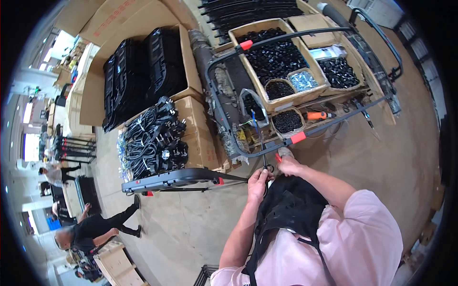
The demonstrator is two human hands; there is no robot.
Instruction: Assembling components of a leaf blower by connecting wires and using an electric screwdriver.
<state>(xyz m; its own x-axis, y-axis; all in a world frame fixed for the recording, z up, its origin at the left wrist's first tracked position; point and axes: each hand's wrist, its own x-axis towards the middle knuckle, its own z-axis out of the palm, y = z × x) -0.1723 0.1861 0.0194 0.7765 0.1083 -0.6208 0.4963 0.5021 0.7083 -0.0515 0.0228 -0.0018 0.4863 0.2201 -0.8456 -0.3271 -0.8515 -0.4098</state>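
Observation:
My left hand (259, 185) is closed around a thin black cable (263, 151). The cable runs up over the near rail of a black tubular frame (267, 149) and seems to end in blue and yellow-green wires (253, 119). Close to it on the right, my right hand (289, 165) is closed, with a small red piece (278, 157) showing at its fingers; the rest of that piece is hidden. The frame carries red clips (298, 137) and lies across the bench. Left of my hands, a black bar-shaped part (174, 177) juts out from the frame.
On the bench, a cardboard tray (312, 98) holds black parts and silver screws. Beside it lie a tub of small black screws (287, 122) and an orange-handled screwdriver (318, 116). Bundled power cords (155, 138) fill a carton at left. A person (95, 233) walks at lower left.

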